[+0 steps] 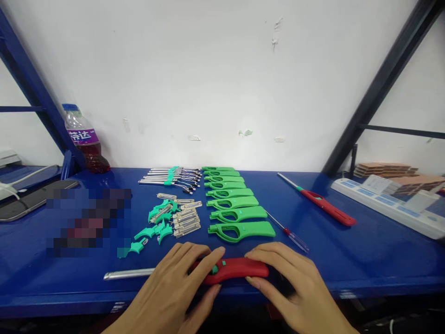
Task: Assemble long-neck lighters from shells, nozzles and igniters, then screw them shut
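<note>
A red long-neck lighter (239, 269) lies across the front of the table, its metal tube pointing left. My left hand (182, 278) is closed around its trigger end, where a bit of green shows. The fingers and thumb of my right hand (290, 278) pinch the handle's right end. Just behind stand several green lighter shells (243, 229) in a column. To their left are clear fuel tanks (186, 220), green triggers (165, 229) and metal tubes with wires (170, 176). A screwdriver (294, 236) with a clear purple handle lies behind my right hand.
Another red lighter (327, 206) rests at the right, beside a white power strip (382, 204). A drink bottle (85, 139) stands at the back left, near a phone (38, 199). Blue and black frame posts rise at both sides before a white wall.
</note>
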A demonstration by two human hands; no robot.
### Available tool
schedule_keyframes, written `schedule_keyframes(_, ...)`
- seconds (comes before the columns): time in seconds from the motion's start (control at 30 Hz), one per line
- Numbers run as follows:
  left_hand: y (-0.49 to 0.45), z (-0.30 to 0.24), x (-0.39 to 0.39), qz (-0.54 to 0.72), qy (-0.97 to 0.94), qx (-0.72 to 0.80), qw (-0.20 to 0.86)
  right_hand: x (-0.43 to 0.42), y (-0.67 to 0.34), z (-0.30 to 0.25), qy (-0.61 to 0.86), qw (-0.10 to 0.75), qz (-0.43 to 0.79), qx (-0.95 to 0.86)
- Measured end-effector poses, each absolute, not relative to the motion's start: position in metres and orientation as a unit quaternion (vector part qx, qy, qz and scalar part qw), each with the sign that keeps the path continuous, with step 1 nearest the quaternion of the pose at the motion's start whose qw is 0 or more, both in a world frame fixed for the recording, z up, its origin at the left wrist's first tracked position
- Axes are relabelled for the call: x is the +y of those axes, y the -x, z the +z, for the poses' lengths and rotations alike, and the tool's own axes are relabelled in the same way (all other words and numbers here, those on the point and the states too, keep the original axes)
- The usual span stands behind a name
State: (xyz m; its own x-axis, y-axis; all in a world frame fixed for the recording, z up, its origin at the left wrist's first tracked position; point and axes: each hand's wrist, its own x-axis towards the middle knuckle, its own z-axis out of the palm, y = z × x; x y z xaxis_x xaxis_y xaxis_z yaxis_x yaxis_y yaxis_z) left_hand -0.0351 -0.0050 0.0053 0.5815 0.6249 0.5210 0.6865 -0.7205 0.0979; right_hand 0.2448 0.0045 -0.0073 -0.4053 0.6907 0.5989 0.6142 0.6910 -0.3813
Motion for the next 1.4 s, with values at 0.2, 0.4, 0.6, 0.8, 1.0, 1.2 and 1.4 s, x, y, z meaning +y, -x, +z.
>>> schedule_keyframes(0.2, 0.034, 0.005, -0.004, -0.269, 0.888, -0.370, 0.050, 0.004, -0.245, -0.010, 0.400, 0.362, 0.034, -0.841)
schedule_keyframes(0.4, 0.032, 0.006, -0.004, -0.274, 0.887, -0.369, 0.045, 0.004, -0.244, -0.008, 0.400, 0.372, 0.019, -0.837)
schedule_keyframes(0.6, 0.033, 0.008, -0.004, -0.276, 0.892, -0.355, 0.053, 0.005, -0.243, -0.006, 0.390, 0.373, 0.033, -0.841)
schedule_keyframes(0.8, 0.035, 0.003, 0.000, -0.305, 0.884, -0.340, 0.102, 0.005, -0.243, -0.007, 0.386, 0.369, 0.049, -0.844)
schedule_keyframes(1.0, 0.041, -0.003, 0.002, -0.317, 0.875, -0.347, 0.115, 0.005, -0.244, -0.009, 0.389, 0.398, 0.060, -0.829)
schedule_keyframes(1.2, 0.037, 0.001, 0.000, -0.319, 0.872, -0.358, 0.094, 0.006, -0.244, -0.011, 0.385, 0.402, 0.077, -0.827)
schedule_keyframes(1.4, 0.033, 0.004, -0.003, -0.298, 0.880, -0.364, 0.065, 0.007, -0.243, -0.007, 0.380, 0.391, 0.083, -0.834)
